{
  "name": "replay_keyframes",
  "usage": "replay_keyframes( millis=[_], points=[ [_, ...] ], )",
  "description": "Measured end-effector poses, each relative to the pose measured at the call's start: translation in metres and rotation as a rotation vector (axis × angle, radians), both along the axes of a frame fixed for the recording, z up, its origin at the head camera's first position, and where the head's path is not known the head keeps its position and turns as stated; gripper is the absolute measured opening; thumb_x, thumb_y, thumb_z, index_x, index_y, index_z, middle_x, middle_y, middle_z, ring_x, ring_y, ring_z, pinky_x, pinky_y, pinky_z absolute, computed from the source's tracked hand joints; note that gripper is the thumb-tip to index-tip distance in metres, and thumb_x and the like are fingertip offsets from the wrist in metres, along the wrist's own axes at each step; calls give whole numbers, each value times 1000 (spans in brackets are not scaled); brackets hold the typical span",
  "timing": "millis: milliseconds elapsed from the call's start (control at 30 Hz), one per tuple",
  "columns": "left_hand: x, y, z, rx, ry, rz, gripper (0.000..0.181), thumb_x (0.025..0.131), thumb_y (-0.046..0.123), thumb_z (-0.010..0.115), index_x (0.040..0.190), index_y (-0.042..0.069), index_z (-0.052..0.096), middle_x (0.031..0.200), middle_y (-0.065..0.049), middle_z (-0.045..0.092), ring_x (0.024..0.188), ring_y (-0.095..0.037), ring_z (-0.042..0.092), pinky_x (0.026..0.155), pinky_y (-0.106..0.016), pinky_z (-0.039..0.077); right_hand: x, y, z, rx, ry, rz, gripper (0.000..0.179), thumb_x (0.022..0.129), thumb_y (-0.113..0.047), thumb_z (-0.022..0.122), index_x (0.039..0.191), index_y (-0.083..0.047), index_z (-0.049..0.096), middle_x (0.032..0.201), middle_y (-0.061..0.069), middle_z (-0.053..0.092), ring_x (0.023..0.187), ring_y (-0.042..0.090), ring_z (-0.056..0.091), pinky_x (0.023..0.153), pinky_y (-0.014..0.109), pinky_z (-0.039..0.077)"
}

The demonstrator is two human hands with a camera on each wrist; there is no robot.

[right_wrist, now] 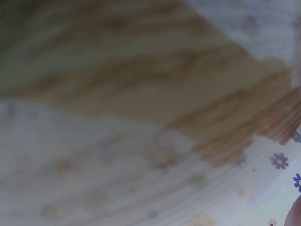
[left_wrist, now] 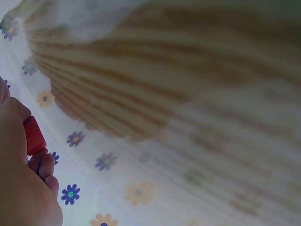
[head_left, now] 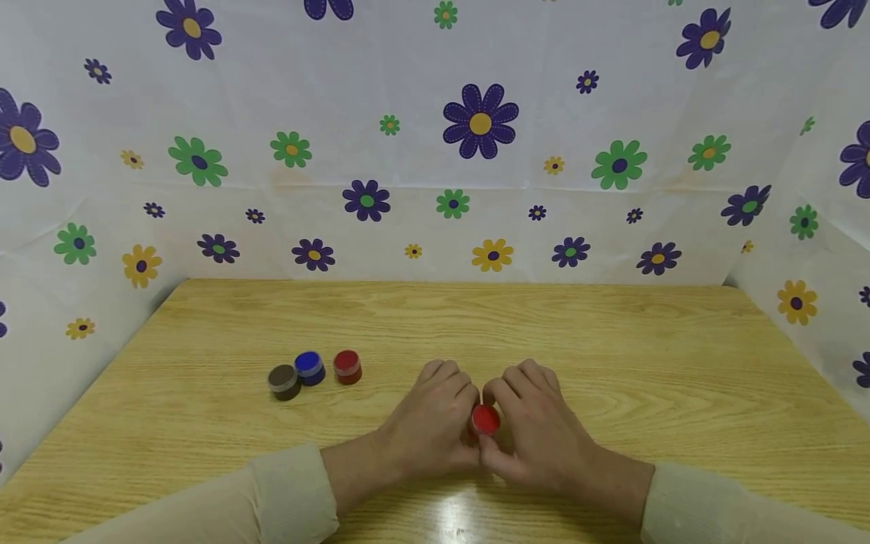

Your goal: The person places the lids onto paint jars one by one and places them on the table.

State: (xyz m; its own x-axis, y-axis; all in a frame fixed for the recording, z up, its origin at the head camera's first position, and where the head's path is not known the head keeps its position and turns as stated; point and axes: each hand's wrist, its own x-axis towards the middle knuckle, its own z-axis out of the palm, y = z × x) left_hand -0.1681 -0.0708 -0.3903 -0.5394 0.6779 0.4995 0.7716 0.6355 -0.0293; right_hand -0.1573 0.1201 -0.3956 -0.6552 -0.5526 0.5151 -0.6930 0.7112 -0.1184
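Observation:
A small red paint jar [head_left: 485,420] is held low over the front middle of the wooden table, between both hands. My left hand [head_left: 435,419] grips it from the left with curled fingers. On the other side my right hand [head_left: 537,427] pinches it between thumb and forefinger. Its round red top faces up. In the left wrist view, the red jar [left_wrist: 35,135] shows between the thumb and fingers of the left hand [left_wrist: 28,174]. Only a sliver of the right hand [right_wrist: 294,214] appears in the right wrist view, and the jar cannot be made out there.
To the left on the table [head_left: 584,325] stand three more jars: a dark brown one [head_left: 284,382], a blue one [head_left: 310,368] touching or nearly touching it, and another red one [head_left: 347,367]. A flower-patterned cloth [head_left: 421,159] hangs behind and at both sides.

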Motion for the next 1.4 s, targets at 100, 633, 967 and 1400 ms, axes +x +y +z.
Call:
replay_keyframes(
  millis=[100,633,967,1400],
  points=[
    [0,0,0,-2,6,3,31,68,40,75,71,17,55,70,7,51,76,-13,43,82,-29,37,0,0,0,2,7,-6,24,76,-36,64,90,-18,58,81,-9,48,84,12,40,79,33,33],
    [1,-1,2,-45,-20,3,32,69,41,75,67,17,54,69,7,52,75,-13,42,81,-28,36,-1,0,0,22,-7,-22,29,80,-45,66,78,-21,50,80,-9,42,84,12,37,80,33,33],
    [3,0,3,-69,-65,1,34,71,46,74,74,17,58,73,9,55,79,-12,45,89,-30,39,-1,2,0,13,-16,-16,36,82,-53,69,81,-20,54,81,-8,44,84,12,38,82,35,36],
    [1,-2,1,-37,-67,-9,36,72,45,75,86,15,61,82,7,58,83,-12,46,90,-31,39,-1,0,0,-8,-11,16,26,75,-36,66,93,-19,60,83,-8,50,86,11,41,81,33,33]
  ],
)
